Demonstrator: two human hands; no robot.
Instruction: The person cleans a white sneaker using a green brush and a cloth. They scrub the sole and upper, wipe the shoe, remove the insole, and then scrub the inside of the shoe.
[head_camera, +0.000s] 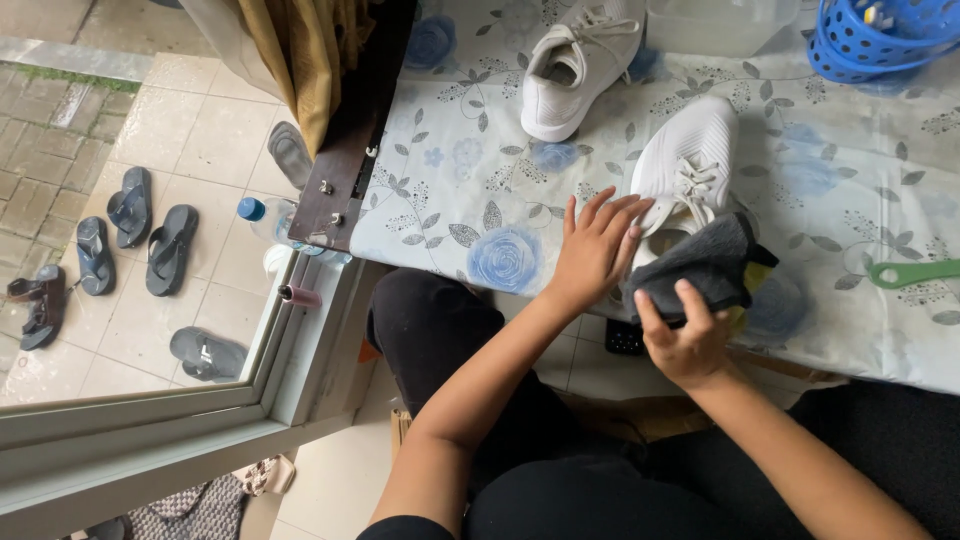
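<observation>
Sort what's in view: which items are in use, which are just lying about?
In use:
left hand
right hand
dark grey cloth
white lace-up sneaker

Lying about:
second white sneaker
blue perforated plastic basket
green plastic tool
dark sandals
blue-capped clear bottle

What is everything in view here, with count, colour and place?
white sneakers: 2; one at the table's far side, one near the front edge under the hands
grey cloth: 1, on the near sneaker's heel
blue basket: 1, top right
green tool: 1, right edge
floral tablecloth: 1, white with blue roses, covers the table
clear bottle: 1, blue cap, on the floor by the door frame
dark sandals: several, on the tiles outside
left hand: flat beside the near sneaker
right hand: grips the grey cloth
</observation>
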